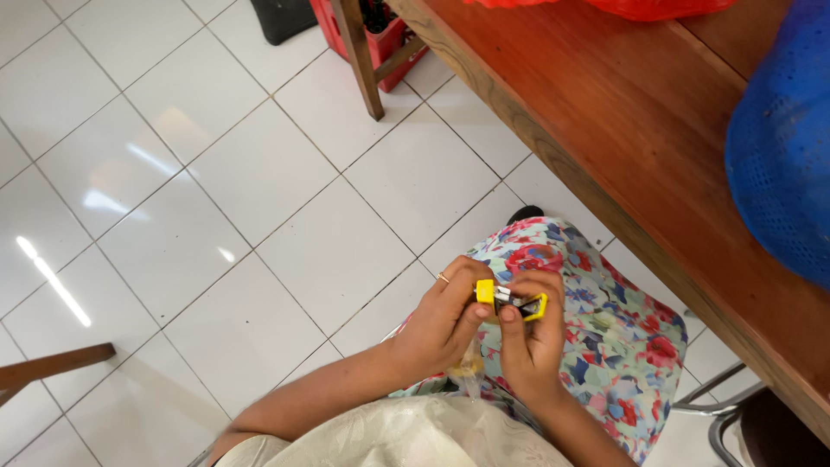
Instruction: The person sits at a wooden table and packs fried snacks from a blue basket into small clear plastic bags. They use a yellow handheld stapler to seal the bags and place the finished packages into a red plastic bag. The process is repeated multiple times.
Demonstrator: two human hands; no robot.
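Note:
Both my hands meet over my lap, which is covered by a floral cloth [622,346]. My left hand [441,324] and my right hand [532,337] grip the same small yellow tool [510,301], which looks like a peeler with a metal blade across its middle. The left thumb and fingers pinch its left yellow end. Its right end sits under the right thumb and fingers. A pale yellowish piece [469,363] hangs below, between the two hands; I cannot tell what it is. There is a ring on one left finger.
A brown wooden table [640,130] runs along the right, with a blue mesh basket [782,147] on it. Its leg [361,60] stands near a red crate [380,39]. White floor tiles [199,190] spread left. A metal chair frame [722,406] is at lower right.

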